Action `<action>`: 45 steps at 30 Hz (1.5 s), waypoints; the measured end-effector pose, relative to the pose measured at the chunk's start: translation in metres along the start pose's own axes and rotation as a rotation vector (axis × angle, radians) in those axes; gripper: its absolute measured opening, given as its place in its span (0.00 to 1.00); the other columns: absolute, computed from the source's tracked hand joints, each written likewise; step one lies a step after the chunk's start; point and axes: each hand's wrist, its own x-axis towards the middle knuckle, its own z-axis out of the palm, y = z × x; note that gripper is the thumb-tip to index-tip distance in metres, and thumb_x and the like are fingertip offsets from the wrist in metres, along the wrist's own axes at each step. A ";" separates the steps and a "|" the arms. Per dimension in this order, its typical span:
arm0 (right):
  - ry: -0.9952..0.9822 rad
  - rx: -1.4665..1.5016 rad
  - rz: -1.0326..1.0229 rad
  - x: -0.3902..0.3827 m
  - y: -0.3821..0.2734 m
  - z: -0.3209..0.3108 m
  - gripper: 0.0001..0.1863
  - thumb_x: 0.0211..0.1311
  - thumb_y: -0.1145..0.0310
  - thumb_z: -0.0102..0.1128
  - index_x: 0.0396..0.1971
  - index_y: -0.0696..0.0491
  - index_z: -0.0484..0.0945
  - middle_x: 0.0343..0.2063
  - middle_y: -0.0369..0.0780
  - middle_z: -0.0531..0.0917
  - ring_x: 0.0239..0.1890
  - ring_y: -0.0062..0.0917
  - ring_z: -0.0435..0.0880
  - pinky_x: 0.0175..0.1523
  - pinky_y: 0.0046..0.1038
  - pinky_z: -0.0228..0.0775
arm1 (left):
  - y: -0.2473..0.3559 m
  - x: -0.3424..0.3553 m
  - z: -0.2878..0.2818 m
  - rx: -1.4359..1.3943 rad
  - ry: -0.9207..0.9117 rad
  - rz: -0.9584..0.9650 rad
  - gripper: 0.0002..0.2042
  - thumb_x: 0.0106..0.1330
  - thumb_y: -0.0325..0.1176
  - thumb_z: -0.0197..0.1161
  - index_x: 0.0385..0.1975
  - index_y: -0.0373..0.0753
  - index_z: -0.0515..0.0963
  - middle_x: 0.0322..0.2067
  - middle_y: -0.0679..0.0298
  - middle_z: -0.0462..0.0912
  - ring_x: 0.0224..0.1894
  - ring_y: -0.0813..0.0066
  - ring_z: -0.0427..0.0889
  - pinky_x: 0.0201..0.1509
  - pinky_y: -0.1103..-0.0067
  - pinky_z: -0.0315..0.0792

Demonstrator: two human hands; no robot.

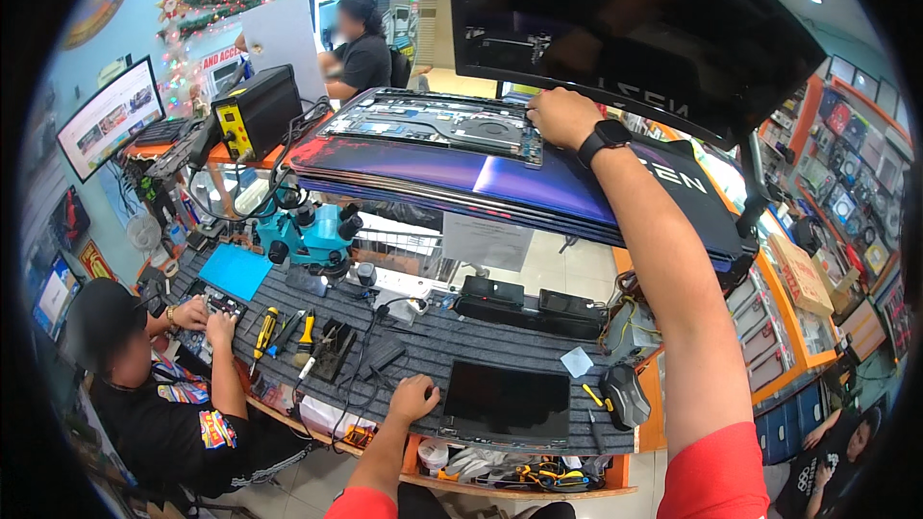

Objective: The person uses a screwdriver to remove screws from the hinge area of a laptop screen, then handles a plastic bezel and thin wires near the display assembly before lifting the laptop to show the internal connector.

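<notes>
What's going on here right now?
The person's right hand reaches up to the right end of an opened laptop base, its insides exposed, lying on a raised surface with a purple graphic; whether the fingers grip it is unclear. The left hand is down at the workbench, beside the left edge of a dark screen panel lying there. To the left, a co-worker has both hands at a small circuit board.

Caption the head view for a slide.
Right hand at the edge of an exposed laptop base, left hand on the ribbed bench beside a dark screen panel.
</notes>
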 end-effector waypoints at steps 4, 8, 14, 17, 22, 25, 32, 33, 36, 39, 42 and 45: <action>-0.002 0.048 0.023 0.003 -0.002 -0.001 0.16 0.69 0.62 0.56 0.44 0.55 0.89 0.46 0.55 0.88 0.47 0.50 0.89 0.58 0.49 0.79 | 0.005 0.003 -0.006 0.008 -0.016 0.000 0.11 0.66 0.41 0.65 0.30 0.39 0.78 0.32 0.58 0.82 0.39 0.53 0.83 0.48 0.61 0.73; 0.014 0.039 -0.029 0.009 0.006 0.009 0.17 0.71 0.61 0.55 0.43 0.55 0.89 0.43 0.54 0.88 0.47 0.50 0.89 0.57 0.48 0.79 | 0.001 0.006 -0.001 0.026 -0.069 -0.015 0.12 0.67 0.43 0.63 0.30 0.39 0.77 0.34 0.57 0.82 0.40 0.52 0.82 0.51 0.60 0.72; -0.027 0.049 0.003 0.010 -0.003 -0.001 0.13 0.71 0.60 0.60 0.45 0.51 0.87 0.41 0.49 0.90 0.46 0.46 0.89 0.53 0.46 0.80 | -0.005 0.004 0.000 0.025 -0.032 0.008 0.11 0.66 0.41 0.63 0.29 0.41 0.76 0.31 0.59 0.81 0.37 0.54 0.81 0.47 0.62 0.72; 0.028 0.099 -0.026 0.009 0.005 0.001 0.13 0.71 0.60 0.62 0.43 0.52 0.86 0.37 0.49 0.90 0.45 0.47 0.89 0.52 0.46 0.80 | -0.004 0.006 -0.001 0.007 -0.049 -0.003 0.12 0.66 0.42 0.63 0.29 0.40 0.76 0.32 0.58 0.81 0.38 0.53 0.82 0.49 0.60 0.73; 0.082 0.171 -0.035 0.005 0.007 -0.001 0.12 0.70 0.60 0.64 0.42 0.53 0.86 0.36 0.50 0.89 0.43 0.47 0.89 0.50 0.45 0.79 | -0.002 0.008 -0.001 0.009 -0.050 -0.001 0.12 0.66 0.42 0.63 0.29 0.40 0.76 0.32 0.58 0.82 0.38 0.53 0.82 0.49 0.60 0.73; 0.109 0.242 -0.021 -0.001 0.008 -0.007 0.13 0.70 0.60 0.64 0.44 0.54 0.86 0.38 0.51 0.89 0.45 0.47 0.89 0.53 0.46 0.78 | -0.003 0.006 0.000 0.032 -0.041 0.013 0.11 0.66 0.41 0.64 0.29 0.41 0.76 0.32 0.59 0.81 0.38 0.55 0.82 0.47 0.62 0.73; 0.335 0.337 -0.062 -0.064 0.005 -0.044 0.13 0.70 0.60 0.65 0.43 0.54 0.85 0.33 0.51 0.89 0.40 0.48 0.88 0.47 0.44 0.78 | -0.001 0.007 0.002 0.064 -0.026 0.025 0.11 0.66 0.41 0.65 0.28 0.41 0.76 0.32 0.60 0.81 0.38 0.54 0.82 0.47 0.62 0.72; 0.343 0.372 -0.050 -0.083 0.007 -0.049 0.14 0.70 0.59 0.66 0.42 0.55 0.85 0.32 0.50 0.88 0.39 0.48 0.88 0.44 0.42 0.77 | 0.001 0.010 0.002 0.054 -0.027 0.032 0.11 0.66 0.41 0.65 0.29 0.41 0.76 0.32 0.60 0.81 0.38 0.54 0.82 0.47 0.61 0.72; 0.348 0.510 0.037 -0.160 -0.006 -0.058 0.11 0.69 0.63 0.69 0.41 0.56 0.84 0.24 0.43 0.84 0.27 0.34 0.82 0.37 0.30 0.73 | -0.002 -0.003 -0.005 0.043 -0.021 0.020 0.12 0.66 0.42 0.65 0.29 0.40 0.76 0.32 0.58 0.81 0.37 0.51 0.82 0.47 0.59 0.72; 0.533 0.569 -0.152 -0.252 -0.017 -0.039 0.08 0.63 0.72 0.73 0.39 0.57 0.85 0.28 0.38 0.84 0.26 0.24 0.78 0.36 0.25 0.71 | -0.004 -0.006 0.001 0.007 -0.002 0.018 0.12 0.65 0.41 0.65 0.28 0.39 0.77 0.31 0.56 0.81 0.36 0.50 0.81 0.45 0.58 0.72; 0.338 0.806 0.052 -0.357 -0.027 0.003 0.08 0.63 0.74 0.74 0.40 0.59 0.86 0.33 0.37 0.88 0.32 0.16 0.83 0.38 0.20 0.72 | 0.004 0.000 0.002 -0.010 0.060 0.071 0.11 0.65 0.38 0.66 0.26 0.37 0.77 0.27 0.52 0.80 0.32 0.46 0.80 0.37 0.58 0.72; 0.148 0.909 0.194 -0.450 -0.037 0.052 0.09 0.64 0.73 0.74 0.41 0.60 0.86 0.33 0.37 0.89 0.33 0.14 0.84 0.39 0.18 0.74 | 0.009 0.001 0.004 -0.005 0.095 0.112 0.12 0.66 0.38 0.66 0.27 0.36 0.77 0.25 0.52 0.79 0.29 0.47 0.79 0.32 0.61 0.71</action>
